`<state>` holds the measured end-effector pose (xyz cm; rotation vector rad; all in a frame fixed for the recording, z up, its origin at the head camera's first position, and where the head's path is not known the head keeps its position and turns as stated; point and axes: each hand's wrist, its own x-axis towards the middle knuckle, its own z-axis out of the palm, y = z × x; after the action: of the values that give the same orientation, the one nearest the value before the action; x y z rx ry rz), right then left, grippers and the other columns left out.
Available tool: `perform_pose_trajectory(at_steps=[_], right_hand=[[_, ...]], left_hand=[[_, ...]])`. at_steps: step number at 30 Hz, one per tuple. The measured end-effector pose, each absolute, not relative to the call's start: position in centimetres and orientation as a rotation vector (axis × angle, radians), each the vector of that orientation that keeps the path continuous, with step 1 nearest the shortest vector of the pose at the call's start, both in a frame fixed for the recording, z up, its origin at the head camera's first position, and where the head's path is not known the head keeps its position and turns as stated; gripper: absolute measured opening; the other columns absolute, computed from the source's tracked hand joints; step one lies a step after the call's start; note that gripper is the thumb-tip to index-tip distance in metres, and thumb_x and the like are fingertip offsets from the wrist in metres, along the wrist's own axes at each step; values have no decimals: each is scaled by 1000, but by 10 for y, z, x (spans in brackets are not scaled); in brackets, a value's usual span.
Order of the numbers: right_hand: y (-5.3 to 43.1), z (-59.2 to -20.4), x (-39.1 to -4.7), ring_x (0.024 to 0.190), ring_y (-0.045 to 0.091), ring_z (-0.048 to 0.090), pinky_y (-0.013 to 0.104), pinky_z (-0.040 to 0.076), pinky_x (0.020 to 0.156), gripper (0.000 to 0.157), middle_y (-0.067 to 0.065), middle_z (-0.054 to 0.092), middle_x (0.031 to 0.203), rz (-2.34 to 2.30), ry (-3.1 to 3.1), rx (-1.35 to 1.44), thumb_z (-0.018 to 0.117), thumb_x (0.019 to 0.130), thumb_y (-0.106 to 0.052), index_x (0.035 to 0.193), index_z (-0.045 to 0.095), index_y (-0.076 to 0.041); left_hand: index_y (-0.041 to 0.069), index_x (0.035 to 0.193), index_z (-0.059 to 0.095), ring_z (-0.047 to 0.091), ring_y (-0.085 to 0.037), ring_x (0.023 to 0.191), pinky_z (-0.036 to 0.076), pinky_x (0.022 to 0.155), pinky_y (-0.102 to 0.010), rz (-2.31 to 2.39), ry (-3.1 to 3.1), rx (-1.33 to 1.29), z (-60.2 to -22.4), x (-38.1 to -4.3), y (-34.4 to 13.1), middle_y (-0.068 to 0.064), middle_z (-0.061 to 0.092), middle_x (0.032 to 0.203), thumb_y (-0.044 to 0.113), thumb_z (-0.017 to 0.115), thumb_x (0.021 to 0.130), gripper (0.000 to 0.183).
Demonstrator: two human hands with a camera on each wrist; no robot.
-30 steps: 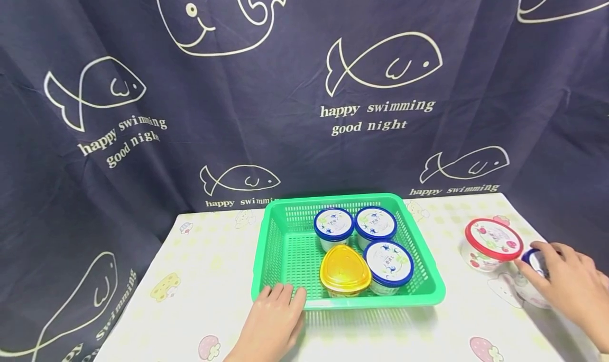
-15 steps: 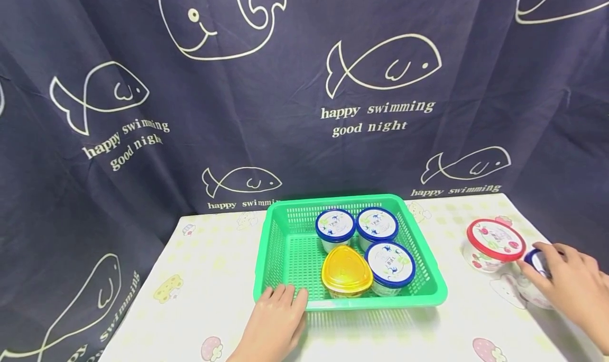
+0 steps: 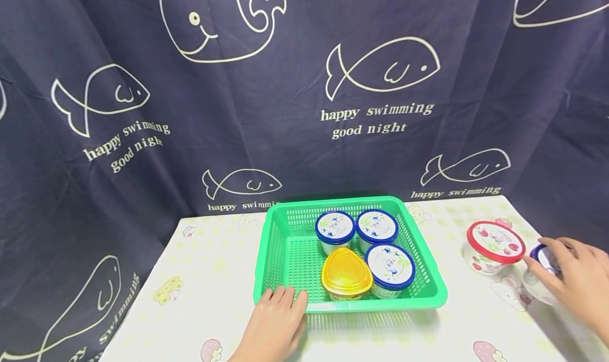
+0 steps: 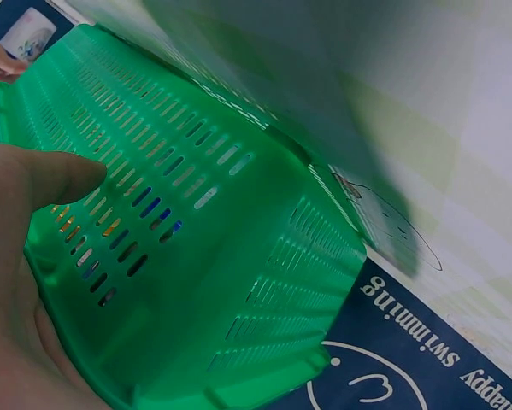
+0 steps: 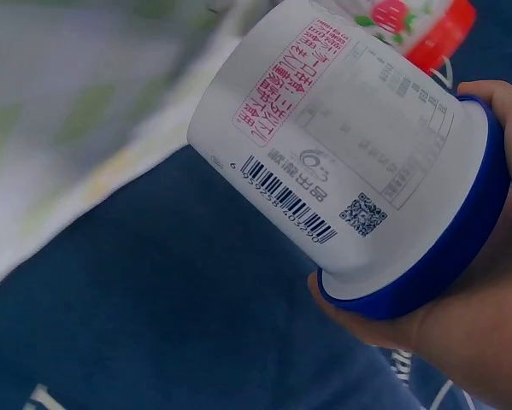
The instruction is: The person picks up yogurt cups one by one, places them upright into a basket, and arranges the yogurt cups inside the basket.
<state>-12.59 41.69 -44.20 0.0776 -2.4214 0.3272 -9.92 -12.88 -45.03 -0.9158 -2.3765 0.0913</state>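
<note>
Navy curtain (image 3: pixel 295 156) backed the table (image 3: pixel 380 338); your left hand (image 3: pixel 274 322) gripped the basket (image 3: pixel 371 305), your right hand (image 3: pixel 578 277) a tub (image 5: pixel 324 154) near the right edge, liable to drop if its held lid (image 5: pixel 452 256) popped.

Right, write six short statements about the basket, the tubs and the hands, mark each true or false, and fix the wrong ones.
1. The green basket contains a yellow-lidded container and three blue-lidded tubs. True.
2. The yellow-lidded container's lid is perfectly round. False: it is a rounded triangle.
3. The left hand grips the near rim of the basket. True.
4. The red-lidded tub stands on the table, outside the basket. True.
5. The red-lidded tub's lid lies beside it. False: the lid is on the tub.
6. The right hand holds nothing. False: it grips a white tub with a blue lid.
</note>
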Motion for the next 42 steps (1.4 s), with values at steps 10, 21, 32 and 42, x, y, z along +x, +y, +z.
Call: perform_pose_trajectory(at_steps=[10, 21, 32, 42], right_hand=[[399, -413, -129, 104, 64, 40, 70, 24, 99, 74, 42, 51, 112, 347, -2260, 201, 52, 92, -64, 110, 59, 8], [367, -379, -128, 107, 64, 39, 70, 23, 101, 85, 41, 51, 115, 400, -2190, 274, 41, 90, -75, 111, 61, 4], [336, -351, -126, 116, 55, 42, 71, 29, 85, 52, 29, 53, 126, 287, -2348, 239, 72, 83, -39, 121, 62, -4], [308, -331, -134, 115, 50, 46, 72, 31, 80, 52, 22, 55, 126, 263, -2303, 392, 78, 76, -30, 119, 65, -5]], left_hand=[[15, 88, 49, 39, -15, 60, 19, 56, -25, 63, -2365, -918, -453, -100, -129, 4, 38, 69, 25, 57, 81, 15], [15, 87, 49, 40, -15, 60, 20, 56, -25, 76, -2373, -911, -452, -99, -130, 4, 39, 69, 26, 60, 80, 17], [15, 88, 50, 42, -16, 61, 22, 56, -25, 85, -2375, -911, -452, -100, -129, 4, 41, 69, 26, 67, 78, 23], [15, 88, 49, 43, -16, 62, 22, 56, -25, 89, -2370, -909, -453, -100, -129, 4, 39, 69, 26, 64, 78, 22]])
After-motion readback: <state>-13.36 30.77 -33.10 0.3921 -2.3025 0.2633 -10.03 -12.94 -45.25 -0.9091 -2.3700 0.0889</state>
